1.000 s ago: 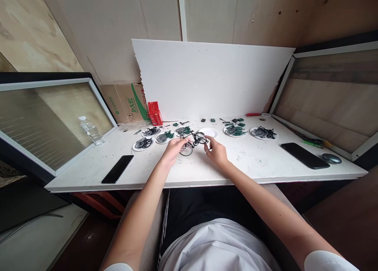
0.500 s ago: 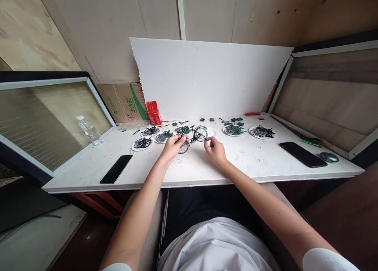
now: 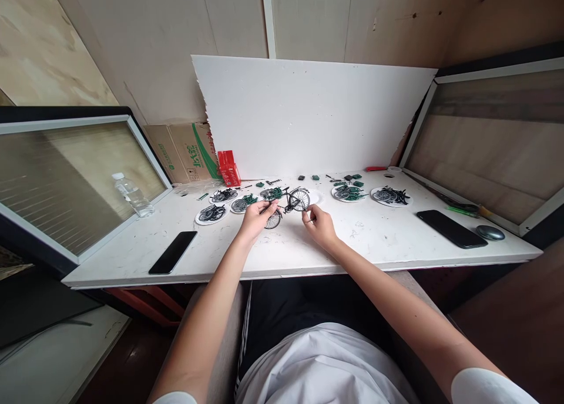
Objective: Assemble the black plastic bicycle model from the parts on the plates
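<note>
Pinching miniature bicycle (image 3: 291, 204) in left hand (image 3: 254, 221), thumb to fingers. At upper wheel (image 3: 300, 200) with right hand (image 3: 320, 223), curled nearly closed; can't tell if gripping. Held 12 o'clock over desk (image 3: 273, 260). Probably light, stiff, fragile: grasp by frame (image 3: 287, 208), not wheels.

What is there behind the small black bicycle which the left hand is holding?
Behind the small black bicycle, a pale plate partly shows to the right, and some green parts to the left. Whatever it and the left hand cover cannot be seen.
</note>
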Action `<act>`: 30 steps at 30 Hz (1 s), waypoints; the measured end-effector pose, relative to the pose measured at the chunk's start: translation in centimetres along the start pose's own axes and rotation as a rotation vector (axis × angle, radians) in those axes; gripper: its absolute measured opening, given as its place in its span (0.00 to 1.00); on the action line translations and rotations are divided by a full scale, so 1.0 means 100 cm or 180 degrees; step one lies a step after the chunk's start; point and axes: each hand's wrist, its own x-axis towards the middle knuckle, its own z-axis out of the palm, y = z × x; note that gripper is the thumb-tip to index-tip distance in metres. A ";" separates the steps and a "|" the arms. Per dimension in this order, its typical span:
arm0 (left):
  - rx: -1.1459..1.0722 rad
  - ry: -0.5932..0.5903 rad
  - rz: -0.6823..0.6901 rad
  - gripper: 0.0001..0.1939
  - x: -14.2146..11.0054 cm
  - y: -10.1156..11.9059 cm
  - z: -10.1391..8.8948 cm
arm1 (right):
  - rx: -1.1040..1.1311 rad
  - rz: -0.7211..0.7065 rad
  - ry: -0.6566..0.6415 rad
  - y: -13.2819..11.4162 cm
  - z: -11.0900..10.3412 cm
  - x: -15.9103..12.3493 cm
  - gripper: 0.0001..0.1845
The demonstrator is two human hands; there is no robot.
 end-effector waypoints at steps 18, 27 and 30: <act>0.0287 0.0444 0.0130 0.26 0.012 0.000 -0.025 | -0.0194 0.0050 -0.0604 -0.001 -0.002 0.000 0.13; 0.1124 0.1573 0.0369 0.16 0.022 0.026 -0.135 | -0.0191 -0.0044 -0.0645 0.001 0.000 -0.004 0.11; 0.1165 0.2049 0.0212 0.15 0.014 0.037 -0.185 | -0.0152 0.0030 -0.0591 0.004 -0.002 -0.003 0.12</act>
